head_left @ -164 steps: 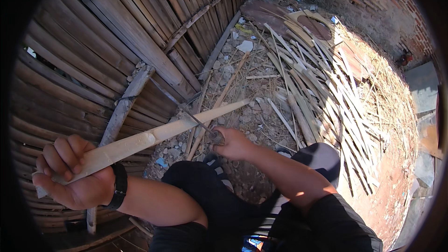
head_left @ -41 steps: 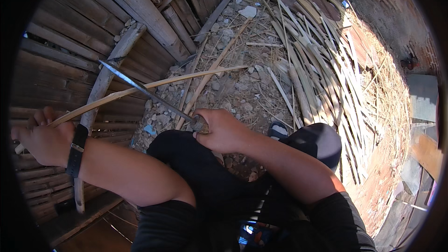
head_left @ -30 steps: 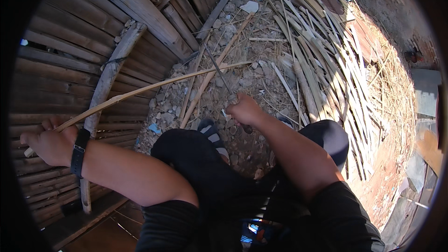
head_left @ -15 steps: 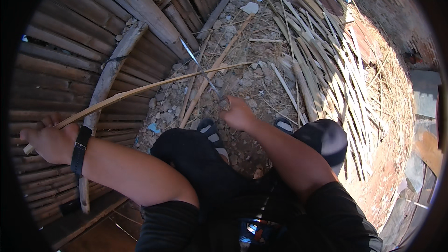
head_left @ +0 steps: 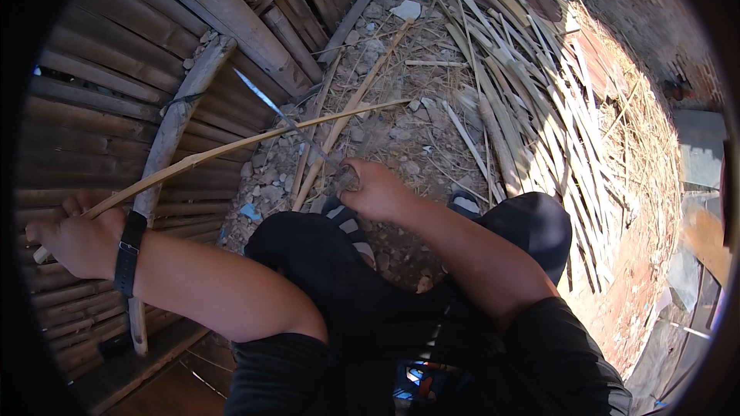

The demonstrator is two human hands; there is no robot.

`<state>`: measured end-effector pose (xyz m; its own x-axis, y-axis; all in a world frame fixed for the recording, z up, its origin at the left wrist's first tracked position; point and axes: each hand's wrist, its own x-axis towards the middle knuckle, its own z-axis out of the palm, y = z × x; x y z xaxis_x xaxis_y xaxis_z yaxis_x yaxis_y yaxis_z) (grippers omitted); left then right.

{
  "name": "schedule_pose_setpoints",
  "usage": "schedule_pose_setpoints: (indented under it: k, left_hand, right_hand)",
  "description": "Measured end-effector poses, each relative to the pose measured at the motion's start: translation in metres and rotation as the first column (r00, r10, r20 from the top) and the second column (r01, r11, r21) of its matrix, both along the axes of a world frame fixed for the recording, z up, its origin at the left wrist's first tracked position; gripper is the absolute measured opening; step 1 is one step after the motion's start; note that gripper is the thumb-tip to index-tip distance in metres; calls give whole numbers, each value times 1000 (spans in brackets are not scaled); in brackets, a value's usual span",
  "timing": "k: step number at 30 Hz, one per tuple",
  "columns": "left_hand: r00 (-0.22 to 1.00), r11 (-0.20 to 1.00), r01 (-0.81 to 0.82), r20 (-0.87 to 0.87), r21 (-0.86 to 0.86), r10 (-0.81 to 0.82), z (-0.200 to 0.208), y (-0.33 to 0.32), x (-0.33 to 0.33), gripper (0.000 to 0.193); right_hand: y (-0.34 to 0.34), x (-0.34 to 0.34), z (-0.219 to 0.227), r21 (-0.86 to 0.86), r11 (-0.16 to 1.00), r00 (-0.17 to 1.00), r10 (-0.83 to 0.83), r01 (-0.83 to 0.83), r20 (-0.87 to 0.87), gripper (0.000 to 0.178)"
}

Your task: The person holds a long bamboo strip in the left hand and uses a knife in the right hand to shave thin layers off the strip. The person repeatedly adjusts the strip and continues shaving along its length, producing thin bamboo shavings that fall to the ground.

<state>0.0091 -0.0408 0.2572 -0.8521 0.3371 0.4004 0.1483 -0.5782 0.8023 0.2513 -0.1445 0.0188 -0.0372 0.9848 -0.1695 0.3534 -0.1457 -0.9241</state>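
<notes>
At the far left, my left hand is closed round the near end of a long, slightly bowed bamboo strip. The strip runs up and rightward across the view, its far end above the ground. My right hand grips the handle of a long-bladed knife, fingers wrapped round it. The narrow, shiny blade points up and to the left and crosses the strip near its middle; I cannot tell whether it is cutting in. A dark watch is on my left wrist.
A bamboo slat wall with a rough post stands close on the left. Many split bamboo strips lie piled at the right. Rubble and straw cover the ground around my sandalled feet. A brick wall rises at the far right.
My right hand and the knife have moved left along the bamboo strip, the blade now slanting more to the left. My left hand has shifted only slightly.
</notes>
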Motion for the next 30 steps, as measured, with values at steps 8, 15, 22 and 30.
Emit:
schedule_pose_setpoints:
  k: [8,15,22,30]
  left_hand:
    - [986,993,108,-130,45,-101,-2,2,-1,33]
    - [941,974,210,-289,82,-178,2,-6,-4,16]
    - [954,970,230,-218,80,-208,3,-4,-1,13]
    - [858,987,151,-504,56,-103,-3,-1,-29,22]
  right_hand:
    - [6,49,-71,-469,833,947,-319,293,25,41]
    - [8,12,-22,-8,991,991,-134,135,13,45]
    - [4,26,-96,-145,930,941,-331,339,78,43]
    - [0,7,-15,89,991,991,-104,96,89,43]
